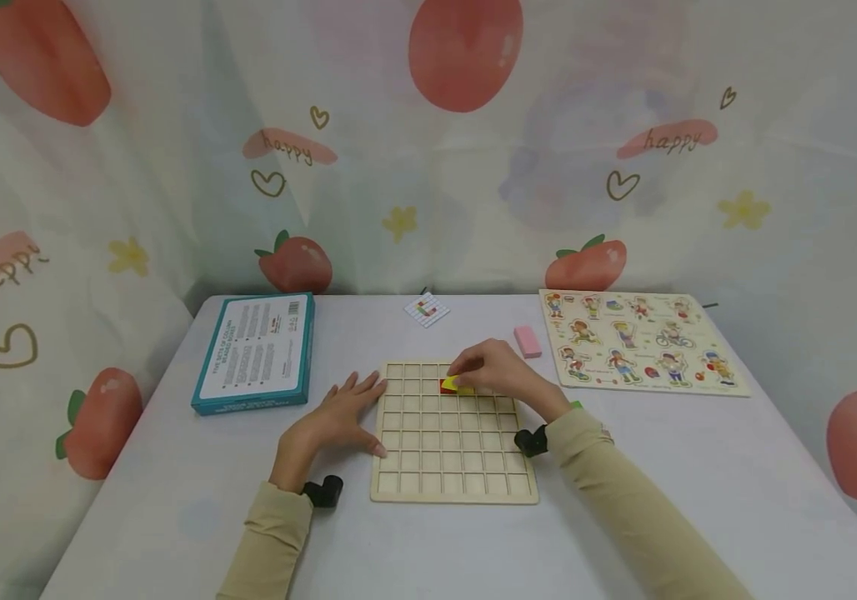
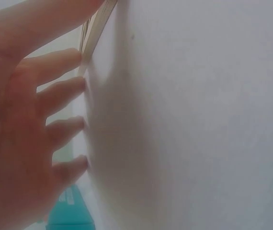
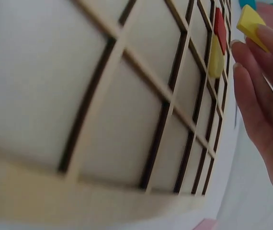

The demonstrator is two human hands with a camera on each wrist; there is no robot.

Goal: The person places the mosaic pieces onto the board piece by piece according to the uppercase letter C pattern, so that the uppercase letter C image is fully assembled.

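Observation:
A square wooden grid board [image 1: 454,499] lies flat on the white table in front of me. Between thumb and fingertips my right hand [image 1: 502,368] pinches a yellow tile [image 3: 249,25], tilted above the board's far rows. A red tile [image 3: 220,31] and another yellow tile [image 3: 216,58] sit side by side in the grid, partly hidden by the right hand in the head view. My left hand [image 1: 334,421] has its fingers spread at the board's left side, thumb and fingertips right at the edge; it holds nothing.
At the far left lies a teal box [image 1: 252,348]. A small card with a coloured grid pattern [image 1: 426,309] is beyond the board, a pink block [image 1: 528,342] to its right. A wooden picture puzzle [image 1: 642,342] lies at the far right. Something green [image 1: 576,405] shows by the right wrist.

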